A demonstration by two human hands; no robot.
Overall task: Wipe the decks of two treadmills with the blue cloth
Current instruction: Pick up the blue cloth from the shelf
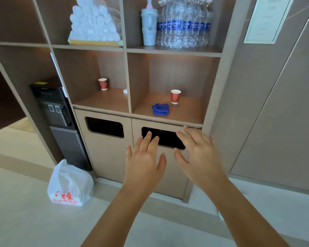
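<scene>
- Pale floor (pixel 25 220) runs up to the foot of the shelf unit (pixel 129 77).
- Both bare forearms reach toward the shelf unit. The left hand (pixel 144 157) and right hand (pixel 198 150) are held side by side, slightly apart, with fingers straight and spread and nothing in them, in front of the unit's lower doors.
- A white plastic bag (pixel 70 186) with red print sits on the floor at the unit's lower left corner.
- The two lower doors each have a dark rounded slot (pixel 104 126); the right one is partly hidden behind the fingers.
- A black water dispenser (pixel 61 122) stands in the unit's tall left bay.
- The blue cloth (pixel 160 109) lies crumpled near the front edge of the unit's middle right compartment, above the hands, with a red paper cup (pixel 175 96) just behind it to the right.
- A second red cup (pixel 102 84) stands in the middle left compartment.
- On the top shelf are rolled white towels (pixel 95 22) at left, and a pale tumbler (pixel 149 25) beside packed water bottles (pixel 184 24) at right.
- A framed notice (pixel 266 18) hangs on the wall panel right of the unit.
</scene>
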